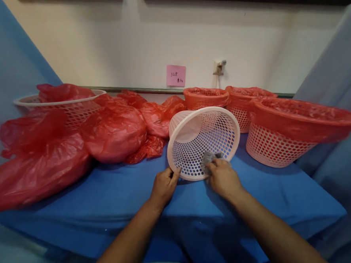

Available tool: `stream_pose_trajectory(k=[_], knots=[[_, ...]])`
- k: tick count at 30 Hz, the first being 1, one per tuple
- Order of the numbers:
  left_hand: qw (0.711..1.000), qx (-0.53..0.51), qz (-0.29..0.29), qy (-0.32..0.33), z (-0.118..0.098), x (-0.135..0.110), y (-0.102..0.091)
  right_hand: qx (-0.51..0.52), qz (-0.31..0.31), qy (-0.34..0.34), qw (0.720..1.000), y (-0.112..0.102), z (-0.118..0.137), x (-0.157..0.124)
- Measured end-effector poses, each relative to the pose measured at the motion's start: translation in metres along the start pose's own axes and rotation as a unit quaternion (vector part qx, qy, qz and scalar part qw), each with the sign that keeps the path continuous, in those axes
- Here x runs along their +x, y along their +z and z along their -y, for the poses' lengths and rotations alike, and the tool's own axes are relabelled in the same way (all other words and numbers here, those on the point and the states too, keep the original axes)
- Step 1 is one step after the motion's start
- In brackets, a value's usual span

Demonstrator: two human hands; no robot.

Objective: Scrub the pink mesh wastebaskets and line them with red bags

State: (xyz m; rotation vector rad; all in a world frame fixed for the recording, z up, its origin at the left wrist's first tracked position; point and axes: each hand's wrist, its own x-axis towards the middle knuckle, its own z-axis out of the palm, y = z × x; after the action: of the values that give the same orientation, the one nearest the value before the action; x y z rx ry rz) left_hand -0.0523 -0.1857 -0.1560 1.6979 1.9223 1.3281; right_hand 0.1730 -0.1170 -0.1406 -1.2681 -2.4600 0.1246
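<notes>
A pale pink perforated plastic basket lies tipped on its side, its mouth facing me. At the lower left of its rim, my left hand grips the edge between thumb and fingers. My right hand is at the lower right of the mouth, closed on a crumpled grey cloth. That cloth rests against the inside of the basket wall close to the rim. Part of the cloth is hidden behind my right fingers.
Three baskets lined with red bags, including a large one, stand at the right and back. Several filled red plastic bags lie left, beside another white basket. A blue cloth covers the table. A pink note and socket are on the wall.
</notes>
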Motion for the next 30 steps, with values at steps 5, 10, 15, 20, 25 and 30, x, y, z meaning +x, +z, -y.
stream_pose_trajectory(k=[5, 10, 15, 20, 25, 30], knots=[[1.000, -0.018, 0.002, 0.008, 0.000, 0.001, -0.004, 0.225, -0.041, -0.147, 0.962, 0.031, 0.042, -0.011], [0.999, -0.024, -0.023, 0.016, 0.002, 0.000, -0.007, 0.075, -0.021, -0.121, 0.990, 0.021, 0.007, 0.000], [0.998, -0.036, -0.023, 0.036, -0.002, -0.003, 0.000, -0.052, -0.064, 0.000, 0.997, 0.007, -0.043, 0.015], [0.994, -0.037, 0.091, 0.051, -0.003, -0.001, 0.007, 0.113, -0.041, -0.077, 0.990, 0.025, -0.028, 0.011], [0.980, -0.030, 0.185, 0.062, -0.002, 0.002, 0.009, 0.293, -0.015, -0.152, 0.944, 0.035, -0.011, 0.009], [0.984, -0.038, 0.151, 0.092, -0.006, -0.004, 0.000, 0.088, 0.011, -0.117, 0.989, 0.016, -0.033, 0.026]])
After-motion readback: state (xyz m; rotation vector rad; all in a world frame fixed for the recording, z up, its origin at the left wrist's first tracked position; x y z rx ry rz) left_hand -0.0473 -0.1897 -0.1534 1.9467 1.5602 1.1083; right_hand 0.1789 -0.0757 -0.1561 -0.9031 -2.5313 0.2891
